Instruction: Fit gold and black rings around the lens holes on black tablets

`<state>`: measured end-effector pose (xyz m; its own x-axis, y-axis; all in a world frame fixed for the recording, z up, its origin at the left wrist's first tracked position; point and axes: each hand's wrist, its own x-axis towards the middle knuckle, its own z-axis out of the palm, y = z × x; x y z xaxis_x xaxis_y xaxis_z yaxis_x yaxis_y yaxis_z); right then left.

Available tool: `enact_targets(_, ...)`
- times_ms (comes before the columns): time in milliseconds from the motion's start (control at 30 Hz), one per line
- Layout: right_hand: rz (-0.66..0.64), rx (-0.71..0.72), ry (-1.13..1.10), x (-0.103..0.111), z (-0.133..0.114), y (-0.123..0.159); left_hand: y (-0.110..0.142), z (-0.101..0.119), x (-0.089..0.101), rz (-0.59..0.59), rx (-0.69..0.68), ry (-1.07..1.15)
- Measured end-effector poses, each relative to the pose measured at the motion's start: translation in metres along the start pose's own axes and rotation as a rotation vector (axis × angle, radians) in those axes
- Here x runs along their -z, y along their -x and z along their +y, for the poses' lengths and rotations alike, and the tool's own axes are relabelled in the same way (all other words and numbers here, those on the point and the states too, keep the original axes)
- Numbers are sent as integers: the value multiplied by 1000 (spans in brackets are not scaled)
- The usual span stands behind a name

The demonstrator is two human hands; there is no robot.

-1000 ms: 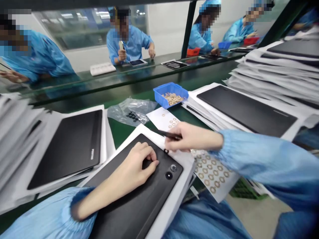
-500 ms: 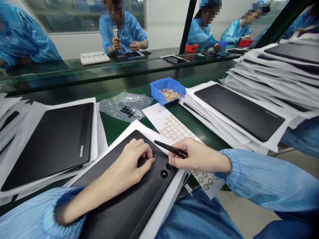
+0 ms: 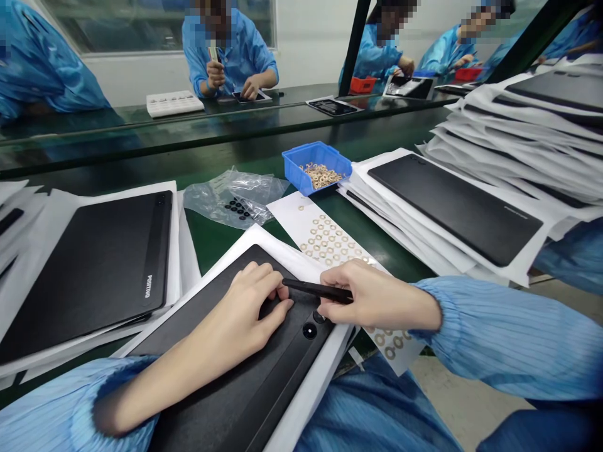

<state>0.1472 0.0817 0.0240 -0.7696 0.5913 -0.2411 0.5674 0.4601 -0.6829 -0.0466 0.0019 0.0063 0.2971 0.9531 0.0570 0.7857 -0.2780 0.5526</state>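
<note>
A black tablet back cover (image 3: 235, 389) lies on white paper in front of me, its camera hole (image 3: 309, 331) near the right end. My left hand (image 3: 245, 314) rests on the cover with the fingers curled and pressing down. My right hand (image 3: 372, 295) is closed on black tweezers (image 3: 315, 290), whose tip points left toward my left fingertips. The right fingertips touch the cover beside the camera hole. A white sheet of small tan ring stickers (image 3: 330, 242) lies just behind the hands.
A blue bin of tan rings (image 3: 316, 166) and a clear plastic bag with black rings (image 3: 233, 198) stand further back. More black covers on paper lie left (image 3: 85, 263) and right (image 3: 452, 204), with a tall stack (image 3: 527, 132) far right. People in blue coats work across the belt.
My right hand came back from the sticker sheet to the cover near the camera hole, and the tweezers swung down to point at my left fingers. The left hand stayed put.
</note>
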Motion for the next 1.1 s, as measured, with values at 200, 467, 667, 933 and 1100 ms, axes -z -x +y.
enact_targets(200, 190, -27, -484, 0, 8, 11, 6, 5, 1, -47, -151, -14)
enact_targets(467, 255, -43, -823, -22, 9, 30, 10, 5, 4, -147, -308, -95)
enact_targets(667, 285, -142, -886, -31, 8, 23, 10, 3, 2, -157, -310, -84)
enact_targets(933, 281, -145, -779, -30, 5, 19, 11, 4, 4, -157, -306, -87)
enact_targets(1100, 275, -139, -772, -29, 5, 17, 11, 5, 4, -169, -305, -91)
